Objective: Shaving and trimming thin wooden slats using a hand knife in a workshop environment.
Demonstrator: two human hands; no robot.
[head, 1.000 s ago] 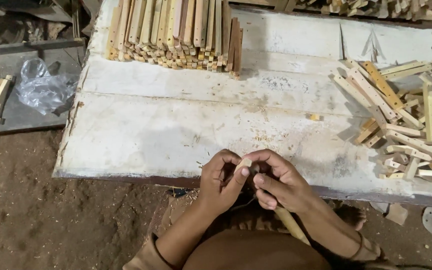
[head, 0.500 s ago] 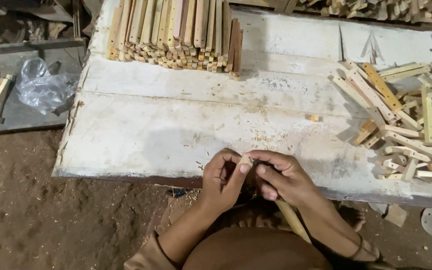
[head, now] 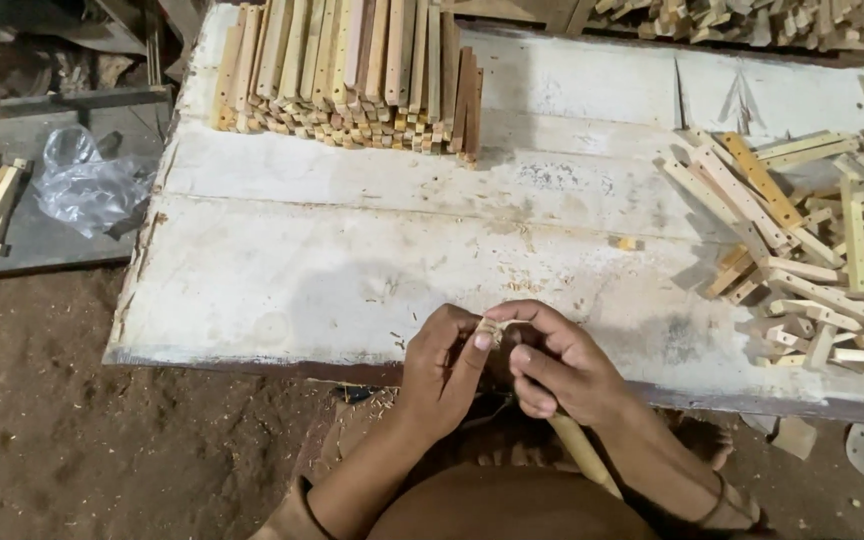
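A small wooden piece (head: pixel 490 330) is being pinched between both grips at the near edge of the counter (head: pixel 352 280). It is being closed on by the left hand (head: pixel 442 370) and right hand (head: pixel 562 370), equally near. A stick handle (head: pixel 582 455), its long axis running back toward the body, is being held below the right grip.

Soft, even light falls on the whitewashed board (head: pixel 352 260), which reads bright without glare. Short shadows lie beside the stacked sticks (head: pixel 352 75). Corners darken; focus stays sharp.
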